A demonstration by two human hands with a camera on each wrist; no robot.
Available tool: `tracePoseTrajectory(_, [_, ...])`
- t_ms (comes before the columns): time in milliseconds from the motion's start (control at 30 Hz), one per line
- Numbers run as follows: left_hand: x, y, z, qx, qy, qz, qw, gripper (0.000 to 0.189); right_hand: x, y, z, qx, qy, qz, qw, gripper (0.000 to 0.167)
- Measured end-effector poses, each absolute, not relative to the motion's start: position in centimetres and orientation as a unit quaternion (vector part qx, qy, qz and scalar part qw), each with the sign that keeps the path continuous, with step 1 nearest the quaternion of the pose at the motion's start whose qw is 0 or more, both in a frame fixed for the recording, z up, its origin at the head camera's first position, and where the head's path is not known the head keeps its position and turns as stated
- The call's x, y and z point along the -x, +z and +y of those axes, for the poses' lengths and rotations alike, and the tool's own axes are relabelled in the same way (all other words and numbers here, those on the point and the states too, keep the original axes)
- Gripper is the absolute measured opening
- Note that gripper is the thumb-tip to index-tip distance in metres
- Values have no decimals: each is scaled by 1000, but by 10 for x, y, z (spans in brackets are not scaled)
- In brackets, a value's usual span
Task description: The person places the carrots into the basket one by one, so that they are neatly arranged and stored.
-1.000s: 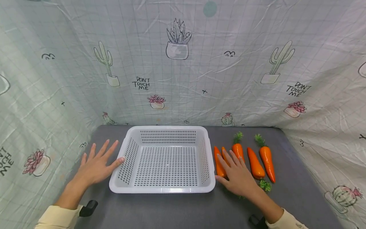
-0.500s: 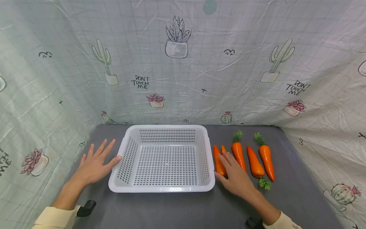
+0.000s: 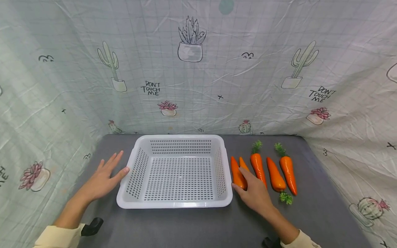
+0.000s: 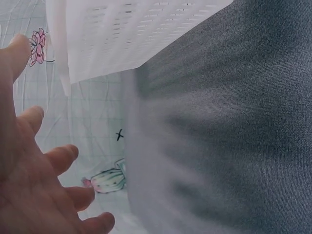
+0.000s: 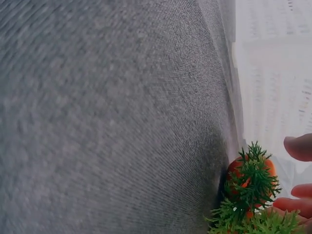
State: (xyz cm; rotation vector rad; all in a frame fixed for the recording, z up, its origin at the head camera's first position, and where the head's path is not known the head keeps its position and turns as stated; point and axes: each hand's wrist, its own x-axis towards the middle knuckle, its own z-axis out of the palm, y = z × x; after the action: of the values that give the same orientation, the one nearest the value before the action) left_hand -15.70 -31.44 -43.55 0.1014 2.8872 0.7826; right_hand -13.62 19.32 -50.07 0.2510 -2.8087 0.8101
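A white perforated plastic basket [image 3: 181, 179] stands on the grey table. Beside its left rim my left hand [image 3: 100, 182] is raised, fingers spread and straight, thumb close to the rim. In the left wrist view that hand [image 4: 36, 180] holds nothing. To the basket's right lie several orange carrots with green tops. My right hand [image 3: 255, 194] is over the two nearest, a left carrot [image 3: 237, 174] and a second carrot [image 3: 243, 163] mostly covered by it. Its fingers bend down towards them. In the right wrist view the thumb [image 5: 300, 147] stands apart from the leafy carrot top [image 5: 253, 183].
Further right lie a carrot with its top at the back [image 3: 257, 165], a carrot with its top at the front [image 3: 275, 175] and an outermost carrot [image 3: 288, 172]. A patterned curtain [image 3: 198, 82] hangs behind the table and at both sides.
My right hand has drawn slightly back and lowered, its fingers bending from straight towards the carrots. My left hand has shifted slightly left, its thumb moving away from the basket rim.
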Motion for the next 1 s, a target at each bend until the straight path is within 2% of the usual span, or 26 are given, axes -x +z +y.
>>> tracePoseTrajectory(767, [157,-434,-317,-30,298,950,90,86,141,-502,176,-18,235,-966,105,67])
tracePoseTrajectory(1000, [157,-432,-317,-25,300,949,96,87,140,-506,175,-25,239,-964,111,55])
